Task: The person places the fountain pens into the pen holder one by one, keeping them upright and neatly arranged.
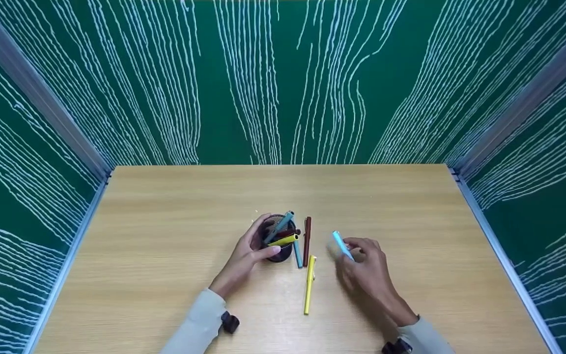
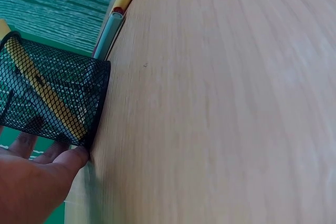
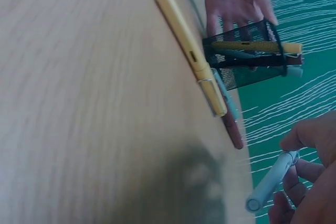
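My left hand (image 1: 241,255) holds a black mesh pen cup (image 1: 283,255), thumb on the near side and fingers around the far side. A teal pen (image 1: 279,226), a dark red pen (image 1: 288,232) and a yellow pen (image 1: 285,240) lean inside it. Above the table, to the right, my right hand (image 1: 369,268) pinches a light blue pen (image 1: 343,246) between thumb and fingers; its end points up and left. In the right wrist view this pen (image 3: 270,184) is apart from the tabletop.
Just right of the cup lie a blue pen (image 1: 297,254) and a dark red pen (image 1: 307,241), side by side. Nearer the front is a yellow pen (image 1: 309,290). The wooden table (image 1: 165,221) meets green, white-streaked walls (image 1: 209,98) at the back and sides.
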A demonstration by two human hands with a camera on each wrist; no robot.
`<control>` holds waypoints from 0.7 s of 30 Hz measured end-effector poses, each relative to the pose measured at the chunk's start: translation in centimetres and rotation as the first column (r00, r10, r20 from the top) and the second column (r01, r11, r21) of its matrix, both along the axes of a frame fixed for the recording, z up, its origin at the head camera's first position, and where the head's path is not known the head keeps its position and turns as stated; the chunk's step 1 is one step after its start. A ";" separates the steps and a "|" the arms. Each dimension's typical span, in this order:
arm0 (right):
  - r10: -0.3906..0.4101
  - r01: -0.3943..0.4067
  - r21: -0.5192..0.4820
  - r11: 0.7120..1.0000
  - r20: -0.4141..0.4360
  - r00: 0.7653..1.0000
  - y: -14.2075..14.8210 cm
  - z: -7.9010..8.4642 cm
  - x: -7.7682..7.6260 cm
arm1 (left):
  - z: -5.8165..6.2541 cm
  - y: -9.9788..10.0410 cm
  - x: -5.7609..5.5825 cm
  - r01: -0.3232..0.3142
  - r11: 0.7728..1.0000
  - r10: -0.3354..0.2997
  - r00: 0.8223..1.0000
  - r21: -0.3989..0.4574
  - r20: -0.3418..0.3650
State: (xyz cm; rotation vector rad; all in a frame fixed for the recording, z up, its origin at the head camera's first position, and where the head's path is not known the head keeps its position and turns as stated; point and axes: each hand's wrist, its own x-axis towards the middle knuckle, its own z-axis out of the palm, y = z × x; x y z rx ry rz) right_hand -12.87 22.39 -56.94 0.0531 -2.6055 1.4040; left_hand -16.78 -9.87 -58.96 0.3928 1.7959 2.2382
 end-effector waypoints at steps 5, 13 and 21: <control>0.006 -0.005 0.011 1.000 -0.059 0.998 0.0 0.7 -0.1 | 0.0 0.0 0.0 -0.003 1.000 0.003 1.000 -0.001 0.003; 0.003 -0.004 -0.017 1.000 -0.075 0.997 -0.1 2.0 -0.4 | 0.0 0.0 0.0 -0.007 1.000 0.007 1.000 -0.010 0.009; -0.009 0.006 -0.032 0.999 -0.083 0.997 -0.1 3.6 -0.8 | 0.1 0.0 0.1 -0.008 1.000 0.008 1.000 -0.030 -0.025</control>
